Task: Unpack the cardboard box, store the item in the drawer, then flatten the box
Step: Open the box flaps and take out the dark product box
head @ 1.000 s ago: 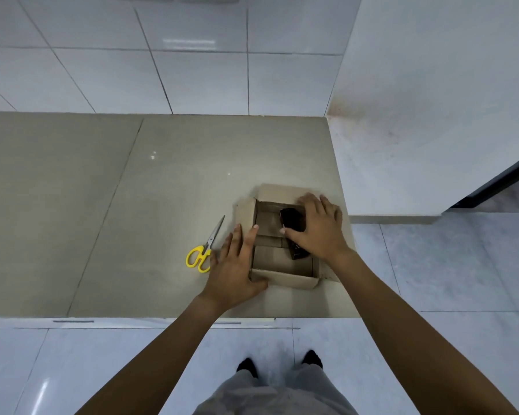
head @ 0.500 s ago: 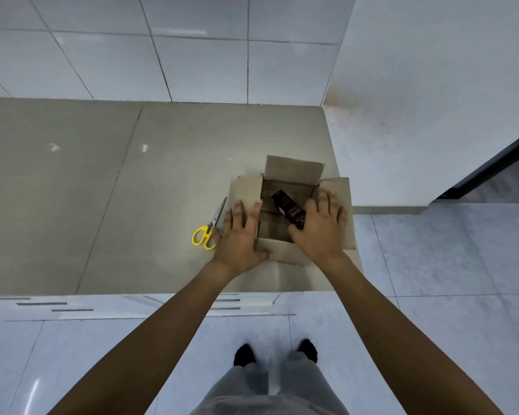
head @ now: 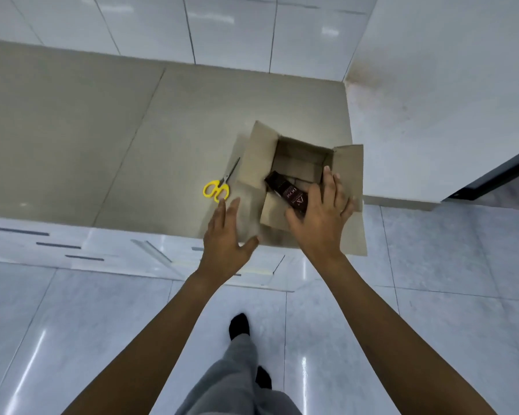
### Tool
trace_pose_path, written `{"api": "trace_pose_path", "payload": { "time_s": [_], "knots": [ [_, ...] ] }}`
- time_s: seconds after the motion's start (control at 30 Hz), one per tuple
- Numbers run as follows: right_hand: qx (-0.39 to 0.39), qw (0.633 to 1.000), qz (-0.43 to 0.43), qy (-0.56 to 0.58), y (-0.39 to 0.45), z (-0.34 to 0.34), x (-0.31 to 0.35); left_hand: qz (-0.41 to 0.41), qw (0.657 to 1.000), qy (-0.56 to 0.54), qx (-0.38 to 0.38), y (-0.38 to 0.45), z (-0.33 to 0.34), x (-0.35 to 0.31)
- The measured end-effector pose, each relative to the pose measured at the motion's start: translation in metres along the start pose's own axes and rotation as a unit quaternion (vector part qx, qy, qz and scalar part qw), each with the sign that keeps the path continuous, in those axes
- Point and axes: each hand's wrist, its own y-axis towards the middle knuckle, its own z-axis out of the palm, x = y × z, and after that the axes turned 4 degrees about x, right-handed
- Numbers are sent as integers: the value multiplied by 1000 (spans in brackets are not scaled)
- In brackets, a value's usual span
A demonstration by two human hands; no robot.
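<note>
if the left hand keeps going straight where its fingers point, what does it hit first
Probably the yellow scissors: the left hand points up-counter at their handles, just off the cardboard box left flap. Depth is unclear, so it may pass above.

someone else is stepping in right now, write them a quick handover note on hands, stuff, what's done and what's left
Left hand: open, empty, at the left flap of the cardboard box.
Right hand: gripping the dark item box, angled up out of the carton.
Carton sits on the counter, flaps open. Yellow scissors lie just left of it.
Done: box opened, item grasped.
Left: lift item clear, store it in a drawer, flatten the carton.
</note>
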Motion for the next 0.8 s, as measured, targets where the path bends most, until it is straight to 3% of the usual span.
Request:
{"api": "trace_pose_path", "payload": {
  "time_s": [0.17,0.3,0.43,0.53,0.67,0.7,0.8],
  "knots": [
    [-43,998,-21,29,-35,8,5,-91,964,-235,-87,-47,15,17],
    [-59,997,-33,38,-56,19,14,-144,941,-274,-140,-67,27,37],
    [-60,997,-30,32,-67,31,23,-221,902,-349,-122,-71,36,50],
    [-62,997,-28,21,-72,46,29,-363,805,-463,-76,-60,44,65],
    [-70,997,-36,12,-74,72,34,-452,595,-664,34,-37,58,98],
    [-76,996,-39,8,-74,79,34,-452,560,-693,37,-31,64,106],
    [-100,994,-40,4,-70,97,32,-456,536,-710,20,-10,78,124]
  ]
}}
